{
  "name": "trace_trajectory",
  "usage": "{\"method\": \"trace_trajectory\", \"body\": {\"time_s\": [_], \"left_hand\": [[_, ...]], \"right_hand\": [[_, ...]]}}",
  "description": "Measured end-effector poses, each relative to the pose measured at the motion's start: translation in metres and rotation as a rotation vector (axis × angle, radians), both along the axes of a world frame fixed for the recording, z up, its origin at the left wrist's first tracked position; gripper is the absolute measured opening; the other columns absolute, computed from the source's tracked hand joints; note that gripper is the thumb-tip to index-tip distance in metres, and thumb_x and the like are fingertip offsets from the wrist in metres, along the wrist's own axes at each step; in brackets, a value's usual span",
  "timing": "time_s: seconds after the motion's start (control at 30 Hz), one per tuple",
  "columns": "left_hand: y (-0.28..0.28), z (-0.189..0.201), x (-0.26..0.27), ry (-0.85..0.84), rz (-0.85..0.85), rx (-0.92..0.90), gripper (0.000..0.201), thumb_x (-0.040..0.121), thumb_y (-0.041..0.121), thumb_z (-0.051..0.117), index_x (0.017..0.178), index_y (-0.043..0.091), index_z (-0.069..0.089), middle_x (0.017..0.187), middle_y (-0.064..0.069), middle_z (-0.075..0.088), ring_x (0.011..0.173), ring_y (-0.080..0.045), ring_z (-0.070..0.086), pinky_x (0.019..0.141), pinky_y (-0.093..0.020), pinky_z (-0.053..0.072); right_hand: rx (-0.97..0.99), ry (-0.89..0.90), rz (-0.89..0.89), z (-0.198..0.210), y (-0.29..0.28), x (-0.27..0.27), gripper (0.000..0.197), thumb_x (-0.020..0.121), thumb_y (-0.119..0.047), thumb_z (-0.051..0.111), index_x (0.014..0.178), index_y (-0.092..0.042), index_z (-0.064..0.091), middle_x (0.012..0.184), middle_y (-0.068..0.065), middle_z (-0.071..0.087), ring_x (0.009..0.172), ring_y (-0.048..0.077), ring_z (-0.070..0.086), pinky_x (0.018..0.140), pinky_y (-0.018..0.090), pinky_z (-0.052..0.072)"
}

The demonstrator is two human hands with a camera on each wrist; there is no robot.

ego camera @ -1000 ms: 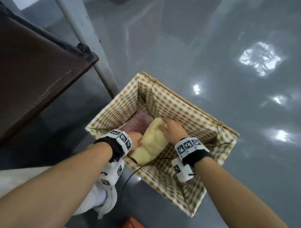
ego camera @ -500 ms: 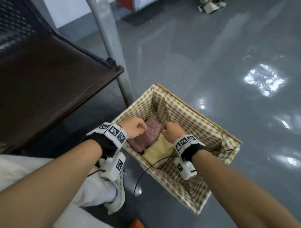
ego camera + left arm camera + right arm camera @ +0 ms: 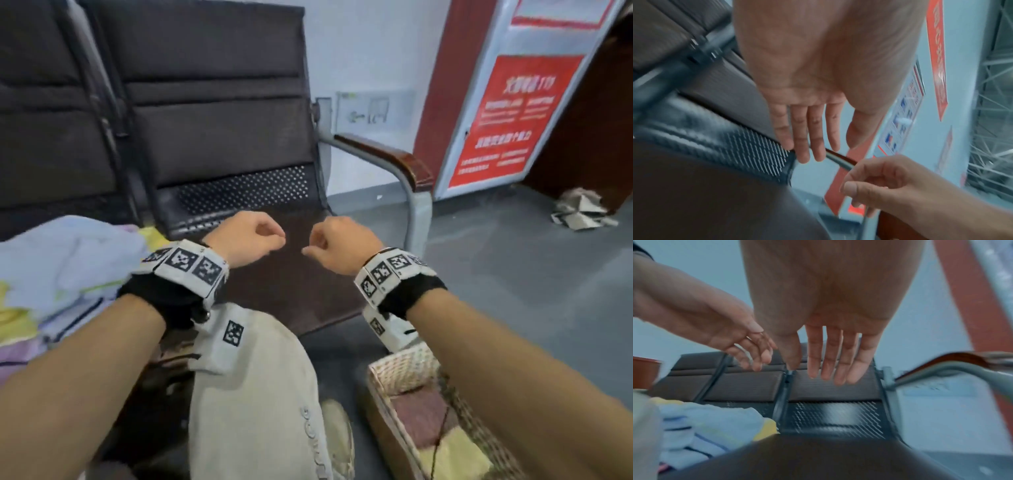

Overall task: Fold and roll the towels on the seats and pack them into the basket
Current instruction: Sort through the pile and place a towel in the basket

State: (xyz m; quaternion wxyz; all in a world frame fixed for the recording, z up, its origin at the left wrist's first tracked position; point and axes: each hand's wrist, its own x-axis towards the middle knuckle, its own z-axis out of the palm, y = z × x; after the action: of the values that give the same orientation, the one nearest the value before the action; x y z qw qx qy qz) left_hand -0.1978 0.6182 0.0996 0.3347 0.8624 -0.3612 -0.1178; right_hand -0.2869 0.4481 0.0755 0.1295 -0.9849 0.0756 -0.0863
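A row of dark brown padded seats with perforated metal at the back of each pan stands against a pale wall. The seat nearest the curved grey metal armrest with a reddish-brown wooden top carries nothing on its cushion. On the next seat, further from that armrest, lies a loose heap of towels, pale blue on top with yellow and lilac ones under it. On the glossy grey floor, below the armrest, stands a rectangular wicker basket with a beige checked lining, holding a maroon rolled towel and a yellow rolled towel side by side. Crumpled paper lies on the floor beyond the armrest.
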Motion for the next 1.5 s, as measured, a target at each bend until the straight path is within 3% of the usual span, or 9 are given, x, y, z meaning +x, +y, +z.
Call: {"method": "trace_trajectory", "body": {"time_s": [0.3,0.4,0.63,0.73,1.0,1.17,1.27,1.4,1.5], "left_hand": [[0.190,0.023,0.086,-0.092,0.345,-0.144,0.005,0.084,0.020,0.064,0.085,0.022,0.067,0.082,0.008,0.068,0.084,-0.016,0.064,0.081,-0.033,0.050],[0.240,0.005,0.111,-0.019,0.415,-0.040,0.009,0.083,0.028,0.065,0.088,0.020,0.067,0.086,0.020,0.066,0.089,-0.015,0.064,0.085,-0.033,0.050],[0.306,-0.068,0.140,-0.015,0.564,0.177,0.015,0.083,0.015,0.063,0.097,0.018,0.065,0.095,-0.001,0.067,0.091,-0.018,0.062,0.082,-0.028,0.047],[0.309,-0.076,0.148,-0.071,0.537,0.200,0.022,0.083,0.012,0.060,0.104,0.018,0.065,0.095,0.000,0.062,0.090,-0.017,0.060,0.081,-0.027,0.045],[0.289,-0.069,0.149,-0.176,0.256,0.412,0.060,0.081,0.024,0.063,0.138,0.029,0.043,0.134,0.004,0.051,0.123,-0.017,0.046,0.103,-0.034,0.036],[0.271,-0.056,0.149,-0.375,0.338,0.303,0.021,0.082,0.015,0.058,0.102,0.018,0.064,0.102,0.001,0.065,0.099,-0.021,0.058,0.082,-0.030,0.041],[0.265,-0.056,0.149,-0.448,0.399,0.287,0.007,0.086,0.015,0.055,0.080,0.018,0.056,0.088,0.001,0.062,0.092,-0.026,0.059,0.072,-0.029,0.036],[0.240,-0.058,0.140,-0.373,0.427,0.246,0.015,0.095,0.019,0.049,0.082,0.016,0.057,0.087,-0.002,0.064,0.092,-0.028,0.061,0.079,-0.040,0.046],[0.199,-0.050,0.127,-0.405,0.319,0.087,0.014,0.093,0.014,0.050,0.089,0.016,0.063,0.093,0.002,0.066,0.092,-0.024,0.061,0.080,-0.041,0.047]], "right_hand": [[0.019,-0.024,0.325,0.054,0.162,0.147,0.027,0.087,-0.047,0.058,0.084,-0.021,0.064,0.094,0.001,0.068,0.091,0.023,0.062,0.080,0.039,0.052],[0.085,0.049,0.386,0.028,0.206,0.182,0.029,0.086,-0.047,0.059,0.086,-0.020,0.068,0.089,0.000,0.068,0.087,0.021,0.062,0.079,0.037,0.052],[0.234,0.295,0.543,-0.065,0.275,0.234,0.031,0.083,-0.040,0.068,0.097,-0.013,0.062,0.096,0.003,0.064,0.089,0.021,0.059,0.081,0.035,0.049],[0.212,0.298,0.604,-0.089,0.292,0.241,0.025,0.083,-0.033,0.069,0.077,-0.017,0.050,0.080,0.001,0.050,0.079,0.022,0.047,0.067,0.030,0.034],[0.589,0.054,0.616,-0.045,0.262,0.222,0.016,0.078,-0.006,0.065,0.070,-0.012,0.053,0.064,-0.005,0.048,0.059,0.003,0.041,0.056,0.019,0.031],[0.695,-0.171,0.604,-0.002,0.215,0.192,0.029,0.069,0.009,0.063,0.059,-0.012,0.047,0.065,0.015,0.056,0.063,0.013,0.049,0.060,0.029,0.039],[0.866,-0.342,0.535,0.011,0.178,0.178,0.036,0.070,0.018,0.053,0.059,-0.014,0.040,0.060,0.020,0.050,0.056,0.011,0.047,0.053,0.023,0.039],[0.995,-0.488,0.239,0.000,0.132,0.167,0.034,0.075,0.012,0.048,0.062,-0.018,0.041,0.059,-0.002,0.040,0.055,0.006,0.036,0.052,0.022,0.032],[1.047,-0.387,0.068,-0.012,0.120,0.167,0.018,0.082,-0.001,0.050,0.069,-0.014,0.054,0.070,0.003,0.052,0.070,0.016,0.047,0.066,0.030,0.039]]}}
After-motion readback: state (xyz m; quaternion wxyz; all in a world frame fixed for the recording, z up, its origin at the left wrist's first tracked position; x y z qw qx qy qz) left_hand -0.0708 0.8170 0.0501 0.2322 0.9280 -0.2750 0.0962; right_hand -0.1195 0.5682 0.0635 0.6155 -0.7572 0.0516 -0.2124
